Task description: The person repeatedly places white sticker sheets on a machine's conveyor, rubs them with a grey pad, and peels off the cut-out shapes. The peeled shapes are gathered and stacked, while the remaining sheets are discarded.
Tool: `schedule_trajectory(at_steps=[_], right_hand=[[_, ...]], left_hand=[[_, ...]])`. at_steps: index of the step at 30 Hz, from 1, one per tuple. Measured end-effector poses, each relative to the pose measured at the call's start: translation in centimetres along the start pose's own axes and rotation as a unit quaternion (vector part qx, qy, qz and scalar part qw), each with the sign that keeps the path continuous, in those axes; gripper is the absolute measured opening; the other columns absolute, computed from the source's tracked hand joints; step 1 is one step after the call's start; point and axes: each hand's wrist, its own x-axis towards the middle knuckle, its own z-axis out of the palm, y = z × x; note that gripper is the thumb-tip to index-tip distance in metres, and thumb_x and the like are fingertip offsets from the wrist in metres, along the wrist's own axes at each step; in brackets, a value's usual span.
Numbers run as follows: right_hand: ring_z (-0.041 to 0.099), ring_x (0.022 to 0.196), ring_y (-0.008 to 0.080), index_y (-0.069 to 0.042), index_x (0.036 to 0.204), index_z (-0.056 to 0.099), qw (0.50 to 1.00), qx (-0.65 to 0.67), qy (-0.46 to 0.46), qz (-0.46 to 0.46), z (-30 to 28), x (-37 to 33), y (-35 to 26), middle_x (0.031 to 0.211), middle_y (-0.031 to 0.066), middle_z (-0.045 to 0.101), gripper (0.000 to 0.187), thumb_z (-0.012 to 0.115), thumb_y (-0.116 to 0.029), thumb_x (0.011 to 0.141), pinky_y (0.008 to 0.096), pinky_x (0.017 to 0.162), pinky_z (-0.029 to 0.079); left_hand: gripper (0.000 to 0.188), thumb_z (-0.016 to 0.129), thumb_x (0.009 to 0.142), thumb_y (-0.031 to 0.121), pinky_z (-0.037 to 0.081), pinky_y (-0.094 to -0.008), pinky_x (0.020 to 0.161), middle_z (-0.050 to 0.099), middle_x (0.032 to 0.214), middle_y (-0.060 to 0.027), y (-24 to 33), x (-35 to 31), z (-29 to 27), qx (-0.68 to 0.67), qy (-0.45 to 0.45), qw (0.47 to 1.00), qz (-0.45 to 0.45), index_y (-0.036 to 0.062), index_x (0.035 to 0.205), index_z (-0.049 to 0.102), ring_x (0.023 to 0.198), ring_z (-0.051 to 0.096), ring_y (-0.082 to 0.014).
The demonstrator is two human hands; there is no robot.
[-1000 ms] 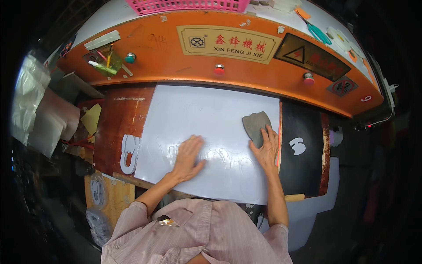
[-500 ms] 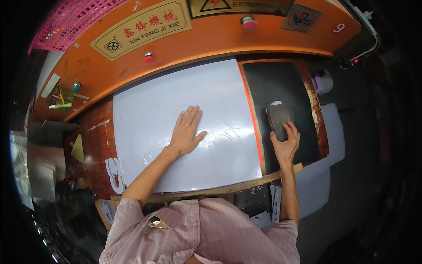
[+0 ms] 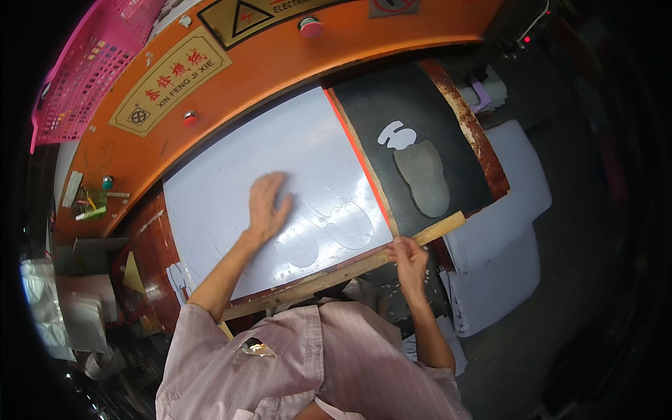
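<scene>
- Left hand [image 3: 268,206], fingers loosely spread, over the white sheet [image 3: 308,168], left of the black mat [image 3: 371,112].
- Right hand [image 3: 411,262] curls at its near right corner; I can't tell if gripping.
- Uneven pulling could pop outlined shapes [image 3: 350,227] loose.

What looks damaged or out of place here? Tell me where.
The brown board looks damaged along its right edge: pale, ragged patches break up its reddish surface. Beyond it, the white sheets look askew, overlapping with uneven edges.

Room above white sheet [image 3: 318,154], far right; orange beam [image 3: 259,73] blocks behind
</scene>
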Motion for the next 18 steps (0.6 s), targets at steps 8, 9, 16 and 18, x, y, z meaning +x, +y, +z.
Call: schedule_trajectory(at_steps=[8, 9, 16, 18], right_hand=[[0.071, 0.092, 0.0177, 0.003, 0.114, 0.070, 0.968, 0.248, -0.034, 0.003, 7.2, 0.2, 0.3, 0.104, 0.0092, 0.073, 0.030, 0.065, -0.026, 0.106, 0.0327, 0.083, 0.059], [0.071, 0.093, 0.0180, 0.003, 0.113, 0.070, 0.961, 0.274, -0.006, 0.027, 7.7, 0.3, -0.1, 0.102, 0.0095, 0.073, 0.029, 0.065, -0.025, 0.105, 0.0343, 0.084, 0.059], [0.071, 0.087, 0.0194, 0.007, 0.111, 0.069, 0.990, 0.139, -0.024, -0.008, 9.7, -0.1, -2.8, 0.100, 0.0122, 0.072, 0.033, 0.066, -0.025, 0.105, 0.0327, 0.081, 0.057], [0.071, 0.086, 0.0190, 0.007, 0.110, 0.069, 0.990, 0.136, -0.044, -0.007, 10.6, 0.0, -3.3, 0.098, 0.0116, 0.072, 0.032, 0.067, -0.024, 0.104, 0.0321, 0.080, 0.057]], left_hand=[[0.043, 0.080, 0.085, 0.022, 0.055, -0.0404, 0.084, 0.068, 0.106, -0.0139, 10.3, -0.5, 5.7, -0.179, -0.140, 0.974, 0.023, 0.0030, 0.122, 0.069, 0.099, 0.067, -0.0332], [0.043, 0.080, 0.085, 0.022, 0.055, -0.0405, 0.084, 0.067, 0.105, -0.0139, 10.6, -0.3, 5.9, -0.186, -0.137, 0.973, -0.008, 0.0028, 0.122, 0.069, 0.099, 0.067, -0.0335], [0.023, 0.065, 0.100, 0.020, 0.053, -0.0417, 0.077, 0.068, 0.093, -0.0153, 8.6, -0.2, 6.5, -0.316, -0.111, 0.932, -0.138, 0.0010, 0.110, 0.074, 0.089, 0.067, -0.0336], [0.026, 0.059, 0.105, 0.021, 0.052, -0.0415, 0.077, 0.067, 0.087, -0.0171, 7.5, -0.5, 6.5, -0.308, -0.134, 0.926, -0.171, 0.0007, 0.112, 0.074, 0.084, 0.065, -0.0345]])
